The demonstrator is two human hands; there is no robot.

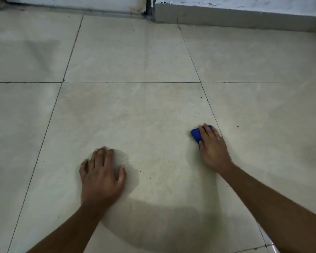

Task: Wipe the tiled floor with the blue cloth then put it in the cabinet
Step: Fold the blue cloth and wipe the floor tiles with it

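Note:
A small blue cloth (196, 135) lies bunched on the pale tiled floor (135, 114), right of centre. My right hand (212, 147) lies on top of it, fingers over the cloth and thumb along its near side, pressing it to the tile; most of the cloth is hidden under the hand. My left hand (102, 175) rests flat on the same tile, lower left of centre, fingers spread and holding nothing. No cabinet is in view.
Dark grout lines cross the floor. Small dark specks dot the tile near both hands. A white wall with a grey skirting (235, 15) runs along the top right, and a white panel with a dark vertical edge (149, 8) stands at the top centre.

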